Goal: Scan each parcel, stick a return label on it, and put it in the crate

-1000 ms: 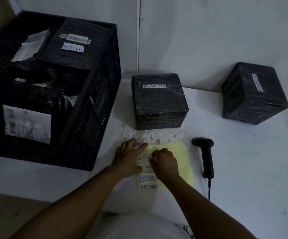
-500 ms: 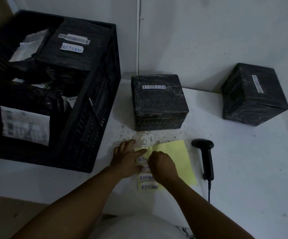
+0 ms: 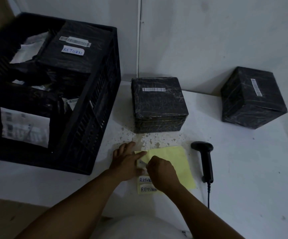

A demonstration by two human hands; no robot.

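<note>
- Pressing flat, the left hand (image 3: 126, 162) is pinning the yellow label sheet (image 3: 172, 163), lying lower centre, long axis running toward the viewer.
- Pinching a label (image 3: 142, 162), the right hand (image 3: 162, 172) is curling.
- Lying alongside right, the scanner (image 3: 204, 158) is pointing its head away; a parcel (image 3: 157, 103) is sitting beyond.

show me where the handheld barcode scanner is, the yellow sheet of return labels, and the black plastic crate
Black handheld barcode scanner (image 3: 206, 163): head view, on its handle.
Yellow backing sheet of return labels (image 3: 177, 159): head view, bare yellow area.
Black slatted plastic crate (image 3: 91, 121): head view, right side wall.

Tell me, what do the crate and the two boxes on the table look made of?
Crate: probably rigid black plastic, matte; its walls are moulded slats. Near parcel and far parcel: likely cardboard boxes under glossy black film; wrinkles catch the light, edges stay square.
</note>
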